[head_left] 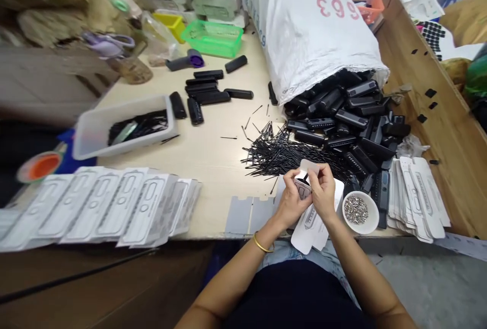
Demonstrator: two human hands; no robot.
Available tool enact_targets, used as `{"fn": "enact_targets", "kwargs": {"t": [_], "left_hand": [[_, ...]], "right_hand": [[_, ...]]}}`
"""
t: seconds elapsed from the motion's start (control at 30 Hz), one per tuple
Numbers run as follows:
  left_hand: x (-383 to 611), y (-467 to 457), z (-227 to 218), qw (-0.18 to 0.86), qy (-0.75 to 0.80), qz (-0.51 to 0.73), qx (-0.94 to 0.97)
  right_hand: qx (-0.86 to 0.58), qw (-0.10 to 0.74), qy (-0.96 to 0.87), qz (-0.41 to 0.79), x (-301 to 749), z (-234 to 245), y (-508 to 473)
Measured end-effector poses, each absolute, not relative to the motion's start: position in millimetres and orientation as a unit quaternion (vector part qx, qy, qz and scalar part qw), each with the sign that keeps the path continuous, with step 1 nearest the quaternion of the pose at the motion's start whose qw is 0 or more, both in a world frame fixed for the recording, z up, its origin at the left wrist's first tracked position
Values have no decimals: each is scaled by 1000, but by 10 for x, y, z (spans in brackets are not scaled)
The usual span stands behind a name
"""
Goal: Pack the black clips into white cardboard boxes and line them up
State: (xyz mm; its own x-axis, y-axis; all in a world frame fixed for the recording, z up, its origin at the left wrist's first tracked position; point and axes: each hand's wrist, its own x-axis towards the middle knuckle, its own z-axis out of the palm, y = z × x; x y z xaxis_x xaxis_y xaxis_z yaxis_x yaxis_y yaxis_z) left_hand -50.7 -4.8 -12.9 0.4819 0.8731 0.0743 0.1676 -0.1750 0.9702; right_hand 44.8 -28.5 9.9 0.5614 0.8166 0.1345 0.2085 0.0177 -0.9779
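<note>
Between my hands is a small white printed cardboard box, its end flap raised and something black showing at its opening. My left hand grips the box from the left. On the other side, my right hand is closed at the flap and the box's edge. Flat white printed cartons lie under my hands at the table edge. Just beyond them spreads a heap of thin black sticks. A white bowl of small metal pieces stands to the right of my right hand.
Black plastic cases spill from a large white sack. Flat cartons are stacked at right beside a wooden board. Packed boxes stand front left. Behind are a white bin and a green tray.
</note>
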Motion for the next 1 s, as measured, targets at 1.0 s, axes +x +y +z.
{"fn": "enact_targets", "kwargs": {"t": [1.0], "left_hand": [[-915, 271, -103, 450, 488, 259, 702]], "right_hand": [[-687, 499, -471, 240, 745, -15, -762]]}}
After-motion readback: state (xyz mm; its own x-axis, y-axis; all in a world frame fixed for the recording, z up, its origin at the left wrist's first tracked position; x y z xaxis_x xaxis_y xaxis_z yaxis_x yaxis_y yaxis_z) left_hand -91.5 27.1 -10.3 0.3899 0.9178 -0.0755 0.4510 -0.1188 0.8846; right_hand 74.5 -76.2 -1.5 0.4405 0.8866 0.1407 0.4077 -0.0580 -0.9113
